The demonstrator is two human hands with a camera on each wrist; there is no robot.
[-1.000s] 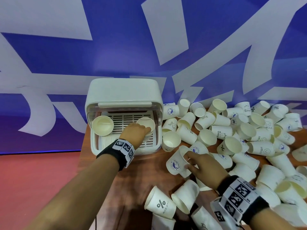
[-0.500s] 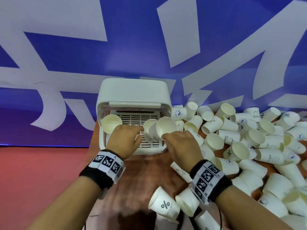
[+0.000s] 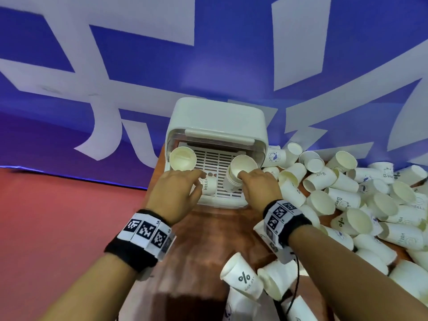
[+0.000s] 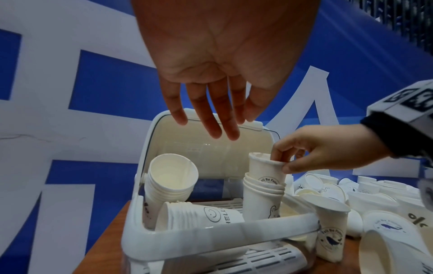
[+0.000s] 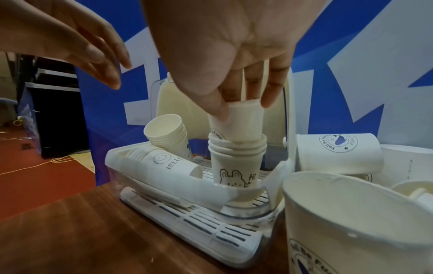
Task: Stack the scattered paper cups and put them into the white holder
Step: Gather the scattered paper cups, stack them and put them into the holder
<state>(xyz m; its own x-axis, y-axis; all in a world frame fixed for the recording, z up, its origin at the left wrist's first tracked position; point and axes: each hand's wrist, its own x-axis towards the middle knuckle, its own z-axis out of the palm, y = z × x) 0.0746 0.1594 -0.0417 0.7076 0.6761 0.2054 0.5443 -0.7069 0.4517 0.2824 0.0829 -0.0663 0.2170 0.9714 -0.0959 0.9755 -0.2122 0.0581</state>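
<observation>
The white holder [image 3: 215, 126] stands open at the table's far left. Inside it, one cup stack [image 3: 183, 158] leans at the left, a "HELLO" stack [image 3: 208, 185] lies on its side, and a rabbit-print stack [image 5: 236, 163] stands upright at the right. My right hand [image 5: 241, 109] pinches the rim of a paper cup [image 5: 239, 124] that sits partly nested in the top of that upright stack [image 4: 262, 200]. Above the lying stack hovers my left hand [image 3: 196, 179], whose straight fingers [image 4: 211, 115] hold nothing.
Scattered paper cups [image 3: 347, 193] cover the wooden table [image 3: 208, 239] to the right of the holder, with a few more [image 3: 243, 279] near the front. The table's left edge drops to a red floor [image 3: 58, 216]. A blue-and-white banner [image 3: 139, 66] hangs behind.
My right hand picked a cup from the pile, carried it left to the holder and lowered it into the upright stack. My left hand let go of that stack and drew back.
</observation>
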